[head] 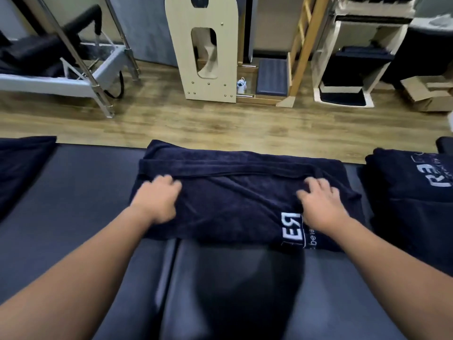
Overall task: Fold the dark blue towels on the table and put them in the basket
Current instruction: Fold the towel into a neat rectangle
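A dark blue towel (232, 200) with a white logo lies partly folded across the middle of the black padded table (85, 187). My left hand (157, 200) rests on the towel's left part, its fingers curled onto the cloth near a folded edge. My right hand (321, 204) lies on the towel's right part, fingers spread and bent on the fabric, just above the logo. Whether either hand pinches the cloth is blurred. A second dark blue towel (411, 192) with a white logo lies at the right. A third dark towel (22, 163) sits at the table's left edge. No basket is in view.
Beyond the table's far edge is a wooden floor (196, 123). Past it stand a metal-framed exercise bed (73, 69) at the left, a pale wooden panel (208, 57) in the middle, white shelving (355, 57) and cardboard boxes (429, 94) at the right.
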{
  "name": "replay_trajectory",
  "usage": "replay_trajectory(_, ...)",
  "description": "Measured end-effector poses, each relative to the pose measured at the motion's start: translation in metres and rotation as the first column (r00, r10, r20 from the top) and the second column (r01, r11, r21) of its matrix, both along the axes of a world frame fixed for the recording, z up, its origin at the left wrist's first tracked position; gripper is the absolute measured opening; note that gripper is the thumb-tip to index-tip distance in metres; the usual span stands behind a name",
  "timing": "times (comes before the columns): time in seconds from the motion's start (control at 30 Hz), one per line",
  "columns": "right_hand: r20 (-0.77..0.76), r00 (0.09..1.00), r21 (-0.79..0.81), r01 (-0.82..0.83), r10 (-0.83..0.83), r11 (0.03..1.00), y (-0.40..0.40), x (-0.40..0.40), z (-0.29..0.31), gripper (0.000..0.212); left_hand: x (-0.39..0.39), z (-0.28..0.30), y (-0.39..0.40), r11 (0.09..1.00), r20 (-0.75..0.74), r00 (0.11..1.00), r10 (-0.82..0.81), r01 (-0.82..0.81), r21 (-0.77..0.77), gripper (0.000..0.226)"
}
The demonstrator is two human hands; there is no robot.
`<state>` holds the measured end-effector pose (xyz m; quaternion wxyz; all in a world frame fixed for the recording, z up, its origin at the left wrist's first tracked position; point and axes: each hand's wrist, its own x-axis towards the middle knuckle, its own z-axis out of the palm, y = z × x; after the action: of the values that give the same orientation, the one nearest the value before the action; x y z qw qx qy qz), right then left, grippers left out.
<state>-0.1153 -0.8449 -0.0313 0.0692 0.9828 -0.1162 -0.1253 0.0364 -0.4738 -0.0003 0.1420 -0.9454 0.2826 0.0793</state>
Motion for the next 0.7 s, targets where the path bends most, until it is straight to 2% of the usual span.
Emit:
replay_trajectory(0.07, -0.065, 0.99, 0.105, -0.12, 0.128, 0.987, 0.012, -0.02, -0.012, 0.041, -0.03, -0.016, -0.006, 0.987, -0.16, 0.982, -0.096, 0.115, 0.111, 0.047)
replay_trajectory(0.13, -0.079, 0.985, 0.164, -0.137, 0.152, 0.977, 0.02, -0.046, -0.023, 0.044, -0.051, -0.033, -0.004, 0.978, -0.221, 0.972, -0.073, 0.113, 0.174, 0.054)
replay_trajectory(0.3, 0.114, 0.993, 0.164, -0.048, 0.029, 0.985, 0.023, -0.089, -0.049, 0.059, -0.056, -0.055, 0.004, 0.983, -0.126, 0.991, -0.037, 0.059, 0.172, 0.038)
replay_trajectory(0.4, 0.129, 0.991, 0.134, -0.057, 0.04, 0.989, 0.027, -0.1, -0.056, 0.075, -0.059, -0.06, 0.01, 0.989, -0.114, 0.994, 0.002, 0.015, 0.148, 0.036)
replay_trajectory(0.53, 0.196, 0.98, 0.129, 0.01, -0.036, 0.992, 0.031, -0.1, -0.059, 0.071, -0.077, -0.062, 0.017, 0.994, -0.113, 0.993, 0.03, -0.018, 0.104, 0.033)
replay_trajectory(0.7, 0.055, 0.989, 0.188, 0.122, -0.134, 0.975, 0.052, -0.125, -0.053, 0.071, -0.112, -0.067, 0.037, 0.995, -0.134, 0.987, 0.091, -0.085, 0.048, 0.033)
